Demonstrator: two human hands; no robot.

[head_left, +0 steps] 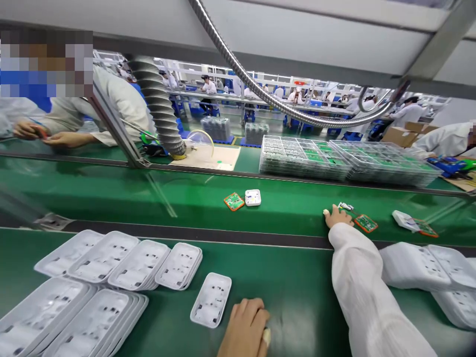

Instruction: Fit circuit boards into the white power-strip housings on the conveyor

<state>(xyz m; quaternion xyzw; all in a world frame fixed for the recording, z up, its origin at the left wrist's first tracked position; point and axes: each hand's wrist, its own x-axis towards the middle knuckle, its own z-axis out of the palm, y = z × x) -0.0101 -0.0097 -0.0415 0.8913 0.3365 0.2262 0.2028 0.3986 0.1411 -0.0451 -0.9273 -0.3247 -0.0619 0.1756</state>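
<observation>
My left hand (247, 325) rests palm down on the green bench, its fingers together and curled, with nothing visible in them. Just left of it lies a white plastic housing (211, 300) with small dark parts inside. Over the green conveyor belt (290, 213) reaches my right hand (337, 217), thumb spread from the fingers. Beyond its fingertips is a small white part (345, 206), partly hidden by the hand. To its right lies an orange-edged green circuit board (366, 223). Both hands wear pale finger covers.
Stacks of white housings (100, 258) cover the bench's left; more housings (420, 265) stand right. The belt carries another circuit board (234, 201), a small white case (253, 198) and a white part (405, 221). Clear trays (305, 156) stand behind. A co-worker's hands (70, 140) show far left.
</observation>
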